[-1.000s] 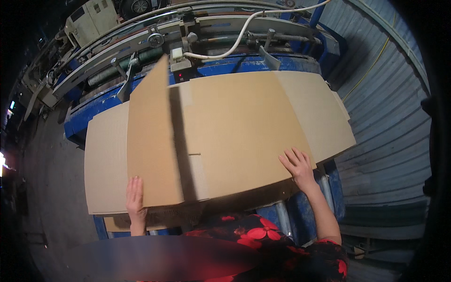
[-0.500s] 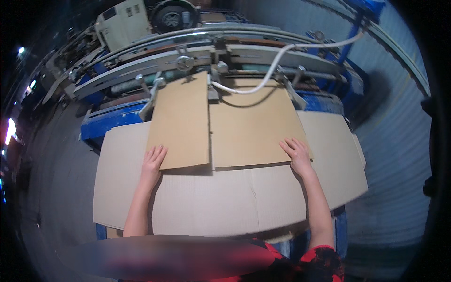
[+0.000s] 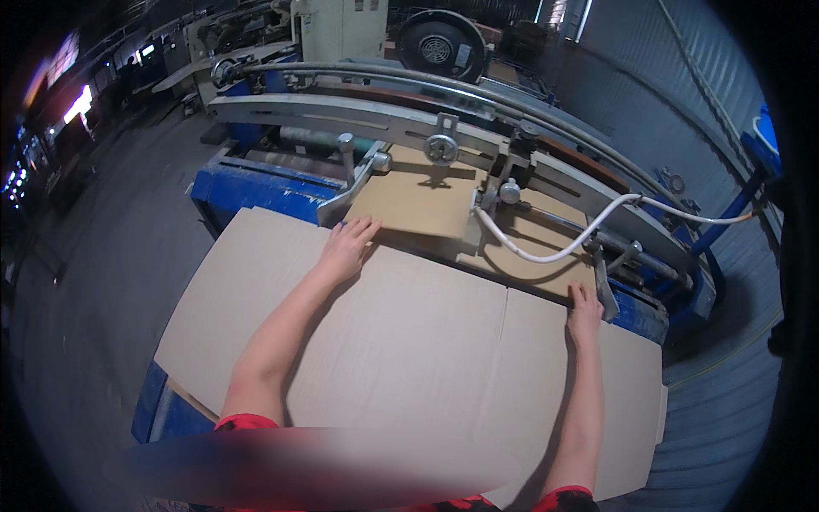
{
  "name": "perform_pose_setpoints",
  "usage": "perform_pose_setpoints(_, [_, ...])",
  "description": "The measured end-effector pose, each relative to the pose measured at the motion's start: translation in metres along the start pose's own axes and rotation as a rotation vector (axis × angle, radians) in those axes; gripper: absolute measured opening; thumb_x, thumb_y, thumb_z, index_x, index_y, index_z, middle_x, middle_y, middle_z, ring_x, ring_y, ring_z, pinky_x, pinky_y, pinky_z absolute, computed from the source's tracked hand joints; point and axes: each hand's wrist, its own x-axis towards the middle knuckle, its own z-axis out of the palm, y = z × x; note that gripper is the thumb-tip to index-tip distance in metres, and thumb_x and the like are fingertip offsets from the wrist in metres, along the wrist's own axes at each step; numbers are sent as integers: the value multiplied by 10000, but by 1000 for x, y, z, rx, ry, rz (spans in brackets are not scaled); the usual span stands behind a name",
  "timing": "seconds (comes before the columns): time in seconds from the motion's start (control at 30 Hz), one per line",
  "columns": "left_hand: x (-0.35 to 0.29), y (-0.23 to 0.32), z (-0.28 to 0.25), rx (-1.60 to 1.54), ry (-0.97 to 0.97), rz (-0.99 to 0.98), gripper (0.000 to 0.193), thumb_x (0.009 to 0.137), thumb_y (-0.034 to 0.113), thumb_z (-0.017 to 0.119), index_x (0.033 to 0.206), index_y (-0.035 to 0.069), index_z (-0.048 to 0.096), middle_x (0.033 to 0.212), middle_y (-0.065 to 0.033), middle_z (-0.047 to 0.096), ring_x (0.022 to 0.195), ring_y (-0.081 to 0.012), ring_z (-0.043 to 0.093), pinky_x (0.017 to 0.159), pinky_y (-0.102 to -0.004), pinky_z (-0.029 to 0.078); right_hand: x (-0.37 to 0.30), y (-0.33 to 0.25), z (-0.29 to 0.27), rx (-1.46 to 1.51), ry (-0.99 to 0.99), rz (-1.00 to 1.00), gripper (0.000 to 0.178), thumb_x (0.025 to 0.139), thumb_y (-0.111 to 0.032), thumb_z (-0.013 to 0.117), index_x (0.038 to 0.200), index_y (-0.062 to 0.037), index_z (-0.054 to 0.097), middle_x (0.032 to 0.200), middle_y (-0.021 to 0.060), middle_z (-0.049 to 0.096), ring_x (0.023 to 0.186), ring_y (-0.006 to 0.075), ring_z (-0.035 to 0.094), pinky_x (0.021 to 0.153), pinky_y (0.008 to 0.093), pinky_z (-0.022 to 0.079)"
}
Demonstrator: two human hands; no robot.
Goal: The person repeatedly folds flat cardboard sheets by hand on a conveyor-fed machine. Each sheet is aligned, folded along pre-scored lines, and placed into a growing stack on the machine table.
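Observation:
A brown cardboard sheet with a slot down its middle lies partly inside the feeding machine. Its left panel (image 3: 414, 205) and right panel (image 3: 537, 265) show in front of the rollers. My left hand (image 3: 345, 249) rests its outstretched fingers on the near left corner of the left panel. At the near right corner, my right hand (image 3: 585, 314) touches the right panel's edge with extended fingers. Neither hand is wrapped round anything. Both forearms reach over a large pale cardboard sheet (image 3: 409, 341) on the table. The far end of the brown sheet is hidden under the machine's bar.
Metal guides flank the brown sheet, the left guide (image 3: 354, 189) and right guide (image 3: 604, 286). A white hose (image 3: 546, 258) loops above it. Behind are a metal crossbar (image 3: 341, 113) and a round black fan housing (image 3: 439, 47). A corrugated wall (image 3: 682, 94) stands at the right.
The brown sheet has slid away from me, farther under the machine's bar. Both hands moved forward with it, staying at its near corners. The view has turned to the left.

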Motion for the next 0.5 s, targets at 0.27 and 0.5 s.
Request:
perform_pose_setpoints(0.27, [-290,-69,-129,331,271,-771,532,914,178,484,1392,-14,352,1432,-214,372,1328,-357,347,1115,-433,228,-246,63,-96,109,214,447,546,811,-17,533,1342,39,421,1402,207,414,1307,364,368,1096,417,278])
perform_pose_setpoints(0.5, [-408,-125,-95,282,549,-1280,583,822,289,637,1273,-34,456,1113,-196,629,1007,-358,609,860,-418,475,-407,104,-96,801,567,1459,568,865,-218,594,1335,42,408,1388,209,418,1290,350,398,1053,458,359])
